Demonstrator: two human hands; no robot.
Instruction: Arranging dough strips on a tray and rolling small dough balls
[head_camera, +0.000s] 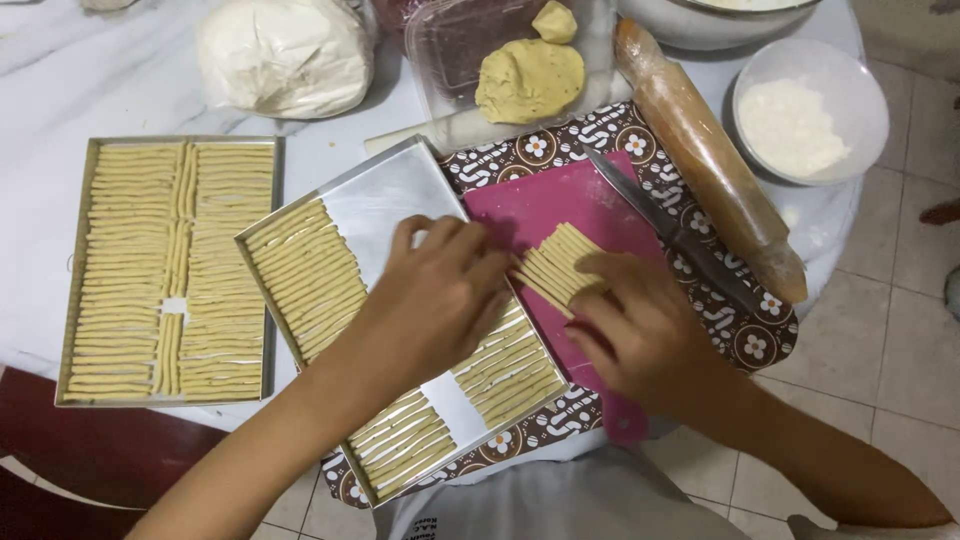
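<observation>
My left hand (432, 295) lies palm down over the middle of a slanted metal baking tray (385, 190), fingers spread and reaching toward a bunch of cut dough strips (556, 262) on a pink cutting mat (545, 205). My right hand (640, 325) rests on the mat with its fingers on the near end of that bunch. Rows of pale dough strips (305, 275) fill the tray's left column and part of its right column.
A second tray (170, 270) full of strips sits at the left. A knife (665, 230) and a wooden rolling pin (710, 160) lie right of the mat. Behind are a dough lump (530, 80) in a plastic box, a bagged white mass (285, 55) and a bowl of flour (808, 110).
</observation>
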